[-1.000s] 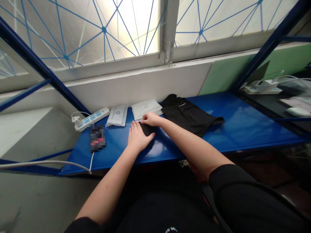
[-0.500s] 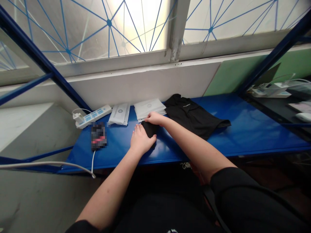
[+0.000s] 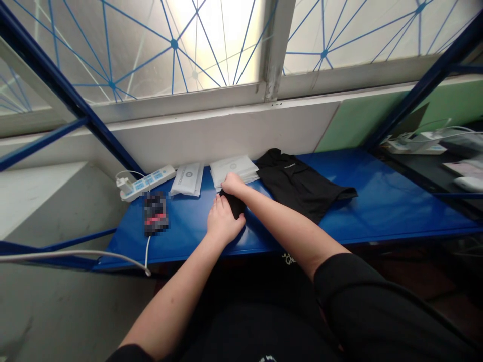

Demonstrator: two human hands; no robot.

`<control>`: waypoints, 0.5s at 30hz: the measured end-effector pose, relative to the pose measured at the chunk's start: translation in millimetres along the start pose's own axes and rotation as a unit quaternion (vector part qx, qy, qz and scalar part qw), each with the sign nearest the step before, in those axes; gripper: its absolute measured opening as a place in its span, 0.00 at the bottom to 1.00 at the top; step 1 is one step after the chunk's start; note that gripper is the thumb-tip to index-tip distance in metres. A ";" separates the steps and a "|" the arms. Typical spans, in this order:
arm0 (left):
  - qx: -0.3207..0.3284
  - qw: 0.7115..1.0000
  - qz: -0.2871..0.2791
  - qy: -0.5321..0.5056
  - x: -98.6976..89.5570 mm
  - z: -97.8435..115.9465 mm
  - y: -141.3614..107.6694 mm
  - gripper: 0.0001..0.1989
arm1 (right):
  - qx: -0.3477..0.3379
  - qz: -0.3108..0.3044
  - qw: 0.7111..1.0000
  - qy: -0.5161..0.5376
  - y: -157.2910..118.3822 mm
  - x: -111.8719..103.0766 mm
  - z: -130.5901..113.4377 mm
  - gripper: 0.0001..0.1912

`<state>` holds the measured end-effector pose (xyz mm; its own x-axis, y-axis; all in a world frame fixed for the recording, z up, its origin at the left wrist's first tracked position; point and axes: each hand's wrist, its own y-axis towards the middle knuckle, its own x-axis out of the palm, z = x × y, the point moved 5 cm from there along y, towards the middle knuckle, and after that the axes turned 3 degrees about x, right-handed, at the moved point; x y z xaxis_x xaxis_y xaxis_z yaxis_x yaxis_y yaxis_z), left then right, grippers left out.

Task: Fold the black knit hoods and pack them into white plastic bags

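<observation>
A small piece of black cloth (image 3: pixel 234 203) lies on the blue metal shelf (image 3: pixel 381 201), mostly covered by my hands. My left hand (image 3: pixel 223 221) rests over its lower side, with the fingers curled against it. My right hand (image 3: pixel 232 184) pinches its upper end. Just beyond my right wrist lies a folded black garment (image 3: pixel 300 183), which neither hand touches. A stack of white packets (image 3: pixel 234 170) sits right behind my right fingertips.
A white sachet (image 3: pixel 187 179) and a white power strip (image 3: pixel 148 182) stand along the wall. A pixelated dark device (image 3: pixel 155 213) lies left of my hands, its white cable running off the shelf's front edge. Blue steel uprights flank the shelf.
My hands have drawn closer together around the black cloth, and less of it shows. The whole view has shifted slightly.
</observation>
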<state>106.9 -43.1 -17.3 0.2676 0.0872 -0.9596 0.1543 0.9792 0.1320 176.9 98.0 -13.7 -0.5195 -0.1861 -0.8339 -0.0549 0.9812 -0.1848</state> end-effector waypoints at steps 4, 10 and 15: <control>-0.012 1.000 0.018 -0.016 -7.0 -0.4 -3.4 0.42 | -0.016 -0.017 0.999 -0.022 -8.5 -10.6 -3.1 0.12; -0.053 0.997 0.022 -0.060 -21.9 -16.3 7.0 0.38 | -0.025 0.074 0.995 -0.058 -44.6 -58.7 16.2 0.18; -0.021 0.995 -0.009 -0.096 -23.1 -23.0 33.9 0.25 | 0.059 -0.053 0.997 -0.012 -78.5 -54.9 53.4 0.32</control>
<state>84.0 -7.6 3.6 0.4432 0.0362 -0.8957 0.1221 0.9874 0.1003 255.2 28.5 18.7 -0.4951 -0.2919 -0.8183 -0.0065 0.9431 -0.3324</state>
